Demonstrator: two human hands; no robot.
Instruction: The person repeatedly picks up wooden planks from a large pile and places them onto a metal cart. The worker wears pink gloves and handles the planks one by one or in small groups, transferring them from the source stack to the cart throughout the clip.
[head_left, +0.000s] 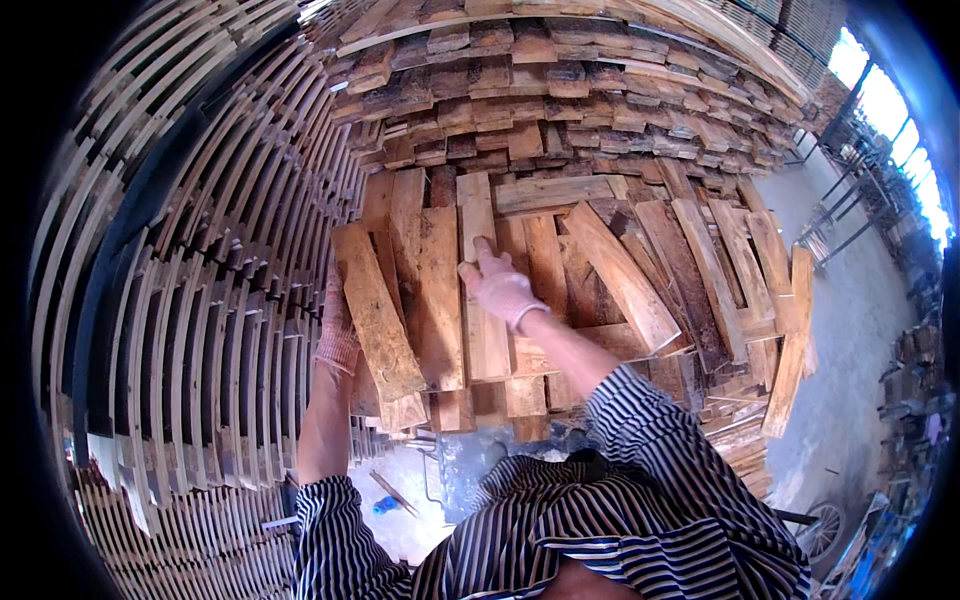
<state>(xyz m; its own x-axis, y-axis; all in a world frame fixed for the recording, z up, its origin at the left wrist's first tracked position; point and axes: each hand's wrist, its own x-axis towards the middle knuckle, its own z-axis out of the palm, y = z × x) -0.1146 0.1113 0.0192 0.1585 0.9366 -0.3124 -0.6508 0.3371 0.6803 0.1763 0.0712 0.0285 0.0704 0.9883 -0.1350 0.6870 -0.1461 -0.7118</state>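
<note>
My left hand (pixel 338 330), in a pale pinkish glove, is at the left edge of a rough-faced wooden board (pixel 378 310). That board lies tilted over others on the pile, and my fingers are partly hidden behind its edge, closed against it. My right hand (pixel 502 288), gloved alike, rests on a paler, narrow board (pixel 475 215) with its fingers apart. Between my hands lies a wider brown board (pixel 440 300). To the right of my right hand, another board (pixel 622 275) slants across the pile.
Beyond the pile rises a tall stack of layered boards (pixel 570 90). Racks of thin slats (pixel 230 360) line the left, with a dark post (pixel 100 300) before them. One board (pixel 795 345) juts out at the pile's right. Grey floor (pixel 850 290) runs past a wheel (pixel 823 530).
</note>
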